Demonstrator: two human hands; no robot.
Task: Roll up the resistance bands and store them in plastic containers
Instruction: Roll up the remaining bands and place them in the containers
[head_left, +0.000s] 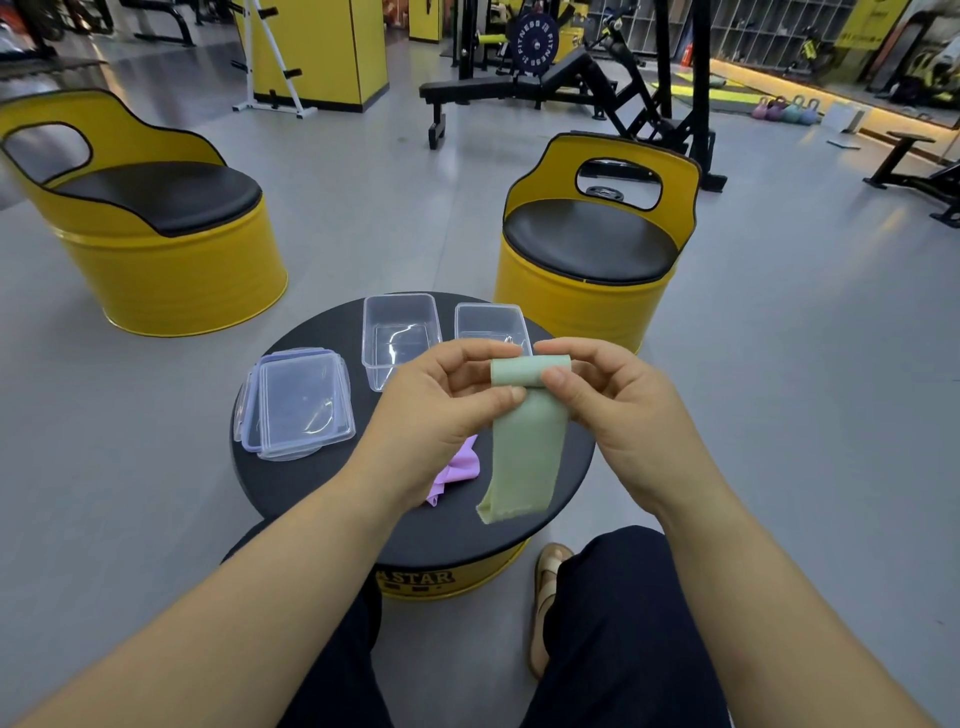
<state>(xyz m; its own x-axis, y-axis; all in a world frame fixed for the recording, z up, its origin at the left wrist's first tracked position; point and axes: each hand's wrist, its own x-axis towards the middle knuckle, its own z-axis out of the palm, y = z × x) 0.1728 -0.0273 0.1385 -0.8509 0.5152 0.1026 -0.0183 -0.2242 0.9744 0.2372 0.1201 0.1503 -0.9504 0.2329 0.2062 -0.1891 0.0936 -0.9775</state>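
Both the left hand (441, 410) and right hand (618, 400) pinch the green resistance band (527, 447) above the tabletop (291, 483); a slackened thumb probably lets its small roll spring undone.

green resistance band (527, 447): matt, smooth rubbery sheet | purple band (460, 467): same, soft sheen | containers (400, 338): clear glossy plastic | lids (301, 405): clear plastic | table (291, 483): matt black top

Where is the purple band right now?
In the head view, the purple band lies on the round black table, partly hidden under the left hand, just left of the hanging green band.
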